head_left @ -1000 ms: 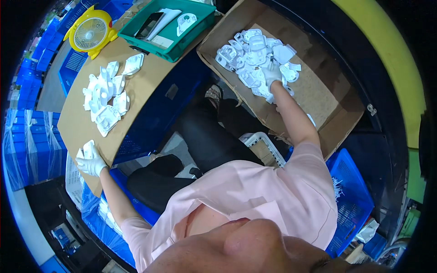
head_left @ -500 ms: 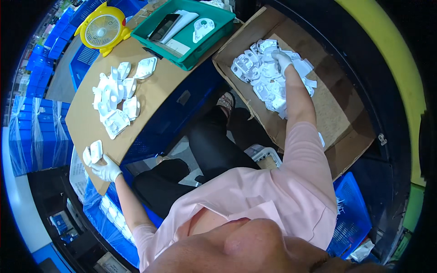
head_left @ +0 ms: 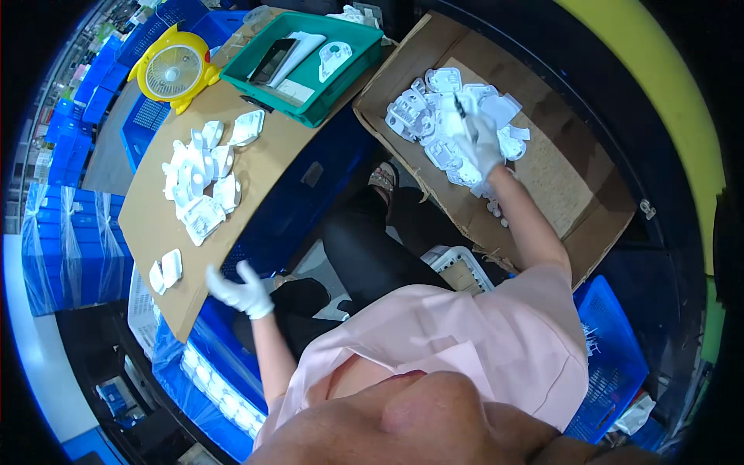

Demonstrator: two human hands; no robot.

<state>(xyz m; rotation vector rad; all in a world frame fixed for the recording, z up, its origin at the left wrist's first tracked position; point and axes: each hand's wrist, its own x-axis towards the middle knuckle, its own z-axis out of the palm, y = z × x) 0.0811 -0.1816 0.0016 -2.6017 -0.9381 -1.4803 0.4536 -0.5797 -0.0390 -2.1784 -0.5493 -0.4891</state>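
My left hand [head_left: 242, 291], in a white glove, hovers off the near edge of the brown tabletop with its fingers apart and nothing in them. Close by on the board lie two small white plastic pieces [head_left: 166, 271]. Farther up sits a loose pile of white moulded plastic parts [head_left: 195, 177]. My right hand [head_left: 482, 146], also gloved, is over the cardboard box [head_left: 570, 167] at the right. Its fingers are closed on a white plastic part [head_left: 452, 115] with a dark edge, blurred by motion. Under it more white plastic parts [head_left: 411, 115] are heaped.
A green tray [head_left: 314, 108] with a phone [head_left: 273, 62], papers and a white part stands at the table's far end. Beside it is a yellow fan [head_left: 172, 71]. Blue crates [head_left: 74, 267] are stacked at the left. A blue basket [head_left: 612, 356] is at the lower right.
My left hand has let go of the small white pieces and moved right, off the table. My right hand has drawn back from the heap with a white part in its fingers.
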